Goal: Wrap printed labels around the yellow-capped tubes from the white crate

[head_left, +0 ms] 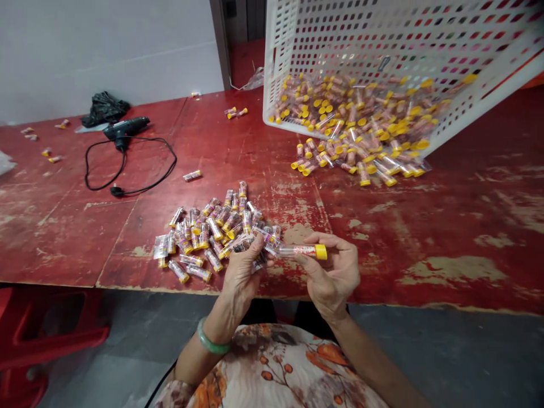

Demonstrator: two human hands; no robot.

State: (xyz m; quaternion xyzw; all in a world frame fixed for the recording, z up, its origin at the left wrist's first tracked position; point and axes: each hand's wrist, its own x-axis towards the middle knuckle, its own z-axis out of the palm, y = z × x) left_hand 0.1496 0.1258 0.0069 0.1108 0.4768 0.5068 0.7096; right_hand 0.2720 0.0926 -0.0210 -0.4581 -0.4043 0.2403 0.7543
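My right hand (334, 272) holds a clear tube with a yellow cap (306, 251) between thumb and fingers, the cap pointing right. Its left end meets some clear wrapping near my left hand (244, 269), whose thumb presses on a bunch of clear plastic pieces; their details are blurred. Just beyond and left of my left hand lies a pile of small yellow-capped tubes (212, 226) on the red table (140, 221).
A white perforated basket (272, 68) lies tipped at the back right, yellow-capped tubes (361, 130) spilling from it. A black heat gun (126, 128) with a looped cord and a black plastic bag (104, 107) lie at the back left. A red stool (55, 345) stands lower left.
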